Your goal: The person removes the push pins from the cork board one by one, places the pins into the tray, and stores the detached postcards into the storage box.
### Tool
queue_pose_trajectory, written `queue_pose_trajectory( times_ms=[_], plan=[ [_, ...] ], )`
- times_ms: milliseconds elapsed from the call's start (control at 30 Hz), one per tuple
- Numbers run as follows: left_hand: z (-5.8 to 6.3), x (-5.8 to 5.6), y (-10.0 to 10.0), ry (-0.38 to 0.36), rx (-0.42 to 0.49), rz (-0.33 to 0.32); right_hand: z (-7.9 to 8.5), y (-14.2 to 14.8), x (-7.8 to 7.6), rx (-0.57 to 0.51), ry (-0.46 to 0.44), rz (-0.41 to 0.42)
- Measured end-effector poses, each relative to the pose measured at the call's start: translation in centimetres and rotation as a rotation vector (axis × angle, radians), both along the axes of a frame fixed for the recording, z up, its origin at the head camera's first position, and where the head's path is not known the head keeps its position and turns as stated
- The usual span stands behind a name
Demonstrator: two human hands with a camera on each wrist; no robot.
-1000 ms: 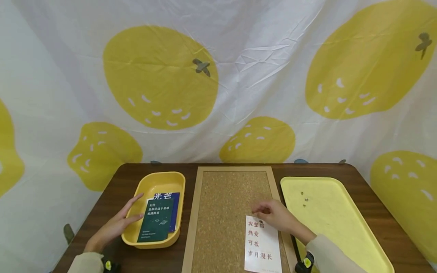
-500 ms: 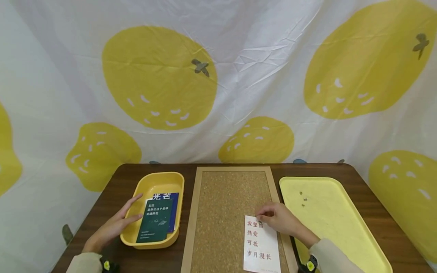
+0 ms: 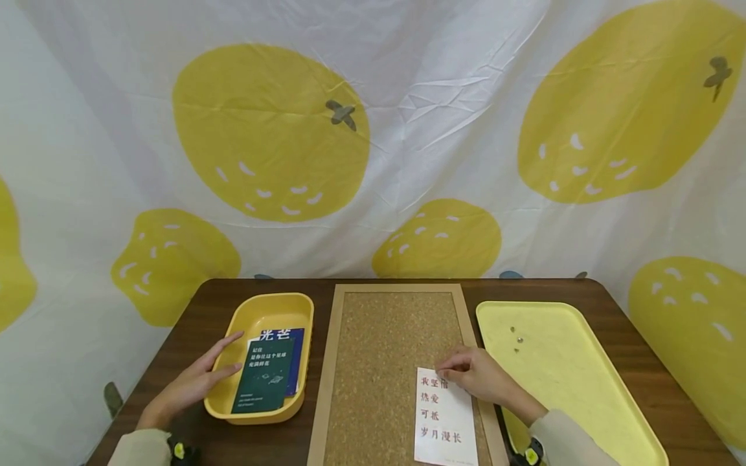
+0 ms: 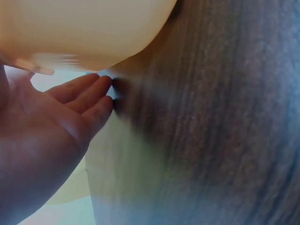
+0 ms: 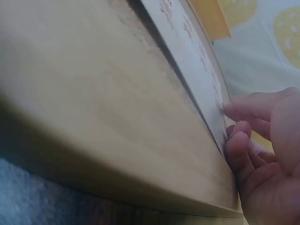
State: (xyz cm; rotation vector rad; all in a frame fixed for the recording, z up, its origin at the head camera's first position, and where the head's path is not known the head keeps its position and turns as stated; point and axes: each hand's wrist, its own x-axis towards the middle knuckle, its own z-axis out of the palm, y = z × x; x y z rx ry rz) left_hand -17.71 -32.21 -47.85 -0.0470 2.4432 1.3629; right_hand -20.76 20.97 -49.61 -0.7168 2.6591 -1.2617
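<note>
A white card with red characters [image 3: 445,421] lies on the framed corkboard [image 3: 396,330], near its lower right side. My right hand [image 3: 474,375] is at the card's top edge. Its fingers are bent, and the thumb is against a small pushpin [image 5: 222,109] on the card in the right wrist view. The head view hides that pin behind the fingers. My left hand [image 3: 189,385] rests at the left rim of a yellow basket [image 3: 298,301]. Thumb and forefinger reach over the rim; the other fingers lie loosely extended under its side in the left wrist view.
Inside the basket are a green card [image 3: 265,375] and a blue card [image 3: 297,362], with a white edge showing beneath. To the board's right lies a yellow tray [image 3: 574,369] with a few small pins [image 3: 520,340]. Behind the dark wooden table [image 3: 326,356] hangs a lemon-print cloth [image 3: 408,129].
My right hand has come down from just above the card onto the pin at its top edge and stays there. The left hand has kept its place at the basket.
</note>
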Motion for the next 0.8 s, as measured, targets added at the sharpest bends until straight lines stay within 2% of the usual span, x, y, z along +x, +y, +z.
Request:
queue_pose_trajectory(
  times_ms=[167, 333, 533, 700, 800],
  plan=[
    [0.5, -0.2, 0.0, 0.018, -0.09, 0.019, -0.2, 0.1, 0.1, -0.006, 0.001, -0.001],
    [1.2, -0.3, 0.2, 0.1, -0.216, 0.062, -0.1, 0.2, 0.2, -0.005, 0.016, 0.029],
    [2.2, -0.1, 1.0, 0.267, -0.287, 0.097, -0.3, 0.3, 0.1, -0.002, 0.04, 0.058],
    [3.3, 0.2, 2.0, 0.436, -0.346, 0.059, -0.4, 0.4, 0.1, -0.008, 0.013, 0.056],
    [4.1, 0.4, 3.0, 0.507, -0.365, 0.029, -0.4, 0.3, 0.0, -0.008, -0.015, 0.045]
  ],
)
